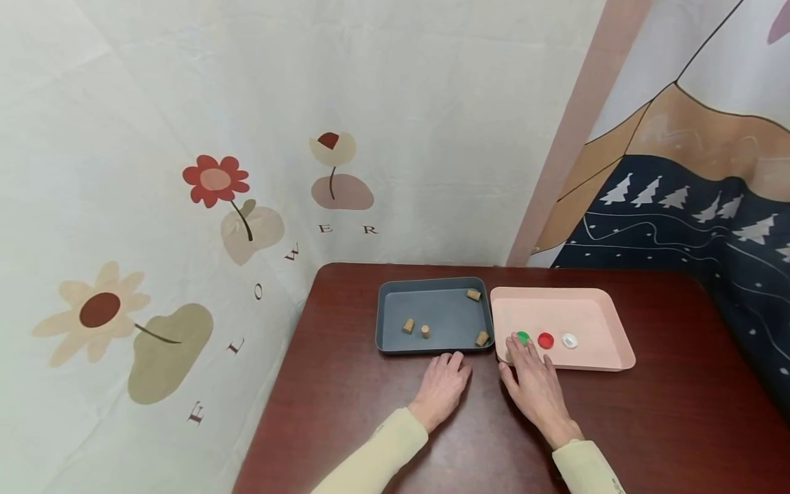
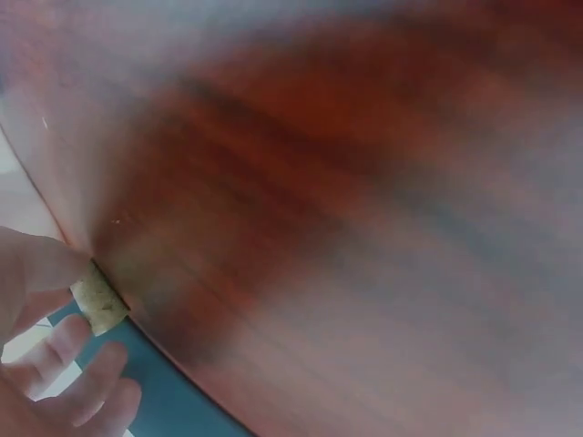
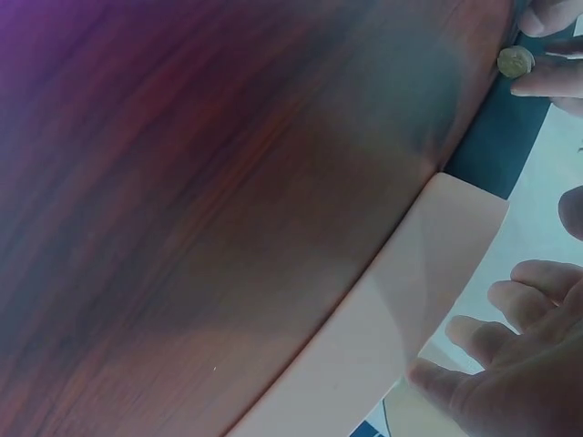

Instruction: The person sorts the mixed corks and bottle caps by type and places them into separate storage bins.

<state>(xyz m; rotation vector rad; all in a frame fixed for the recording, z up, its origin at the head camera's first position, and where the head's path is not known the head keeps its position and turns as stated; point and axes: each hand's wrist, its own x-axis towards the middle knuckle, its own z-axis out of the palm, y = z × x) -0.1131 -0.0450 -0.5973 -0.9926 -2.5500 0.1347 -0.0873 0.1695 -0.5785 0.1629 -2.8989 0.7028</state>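
My left hand (image 1: 441, 387) is at the near edge of the grey-blue tray (image 1: 426, 302). It pinches a cork (image 2: 100, 302) between thumb and finger, which the hand hides in the head view; the right wrist view catches the cork end-on. My right hand (image 1: 535, 391) reaches over the near rim of the pink tray (image 1: 568, 309), fingers extended and holding nothing. Its fingertips overlap the green cap (image 1: 523, 337) in the head view. A red cap (image 1: 545, 340) and a white cap (image 1: 569, 340) lie in a row to the right of it.
Several corks are in the grey-blue tray: one lying cork (image 1: 409, 326) and one standing cork (image 1: 425, 331) at left, others near the right corners. Both trays sit side by side on the dark red-brown table (image 1: 333, 384). Behind them hangs a printed curtain (image 1: 432, 137).
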